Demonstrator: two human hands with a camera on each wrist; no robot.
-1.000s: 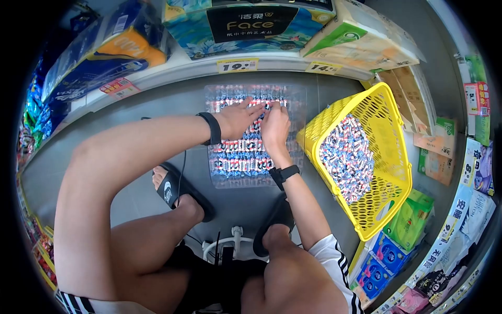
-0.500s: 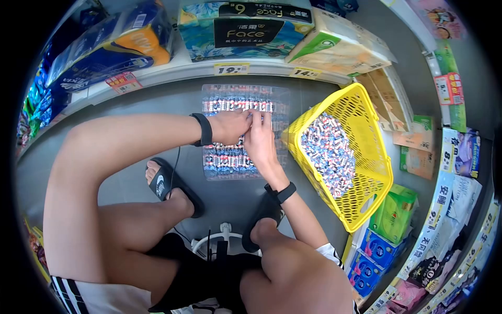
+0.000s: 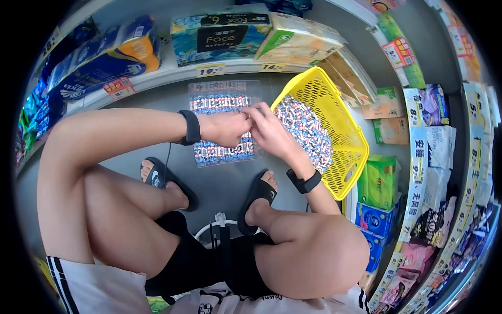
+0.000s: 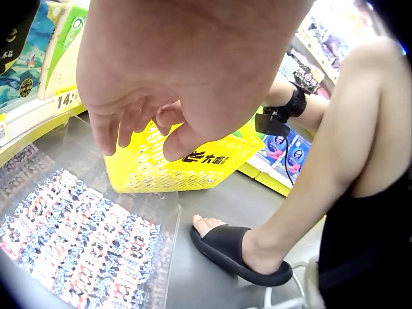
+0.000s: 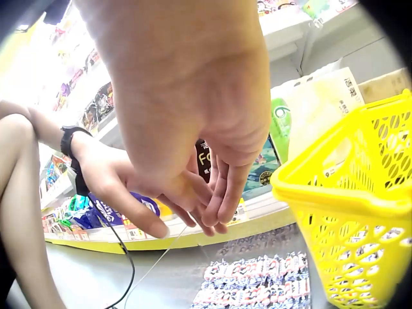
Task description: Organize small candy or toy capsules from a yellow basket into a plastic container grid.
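My left hand (image 3: 226, 129) and right hand (image 3: 273, 135) meet above a clear plastic box (image 4: 168, 252) on the floor. Rows of wrapped candies (image 3: 222, 103) in red, white and blue fill it. Seen from the left wrist, the fingers hang loosely bent with a gap beside the thumb. From the right wrist, the right fingers (image 5: 226, 196) point down against the left fingers, with the left thumb (image 5: 138, 212) stretched out. Whether the right fingertips pinch a candy I cannot tell. Right beside that hand stands a yellow basket (image 3: 349, 152), holding a heap of loose candies (image 3: 311, 137).
A shelf with tissue packs (image 3: 222, 39) and price tags runs behind the box. More tissue packs (image 3: 377, 180) stack to the right of the basket, by another shelf (image 3: 413, 172). My sandalled feet (image 3: 259, 193) are near the box. A thin cable (image 5: 129, 257) hangs from the left wrist.
Both hands have risen from the candies in the box and come together, the right hand now nearer the basket. The head view has swung to the right.
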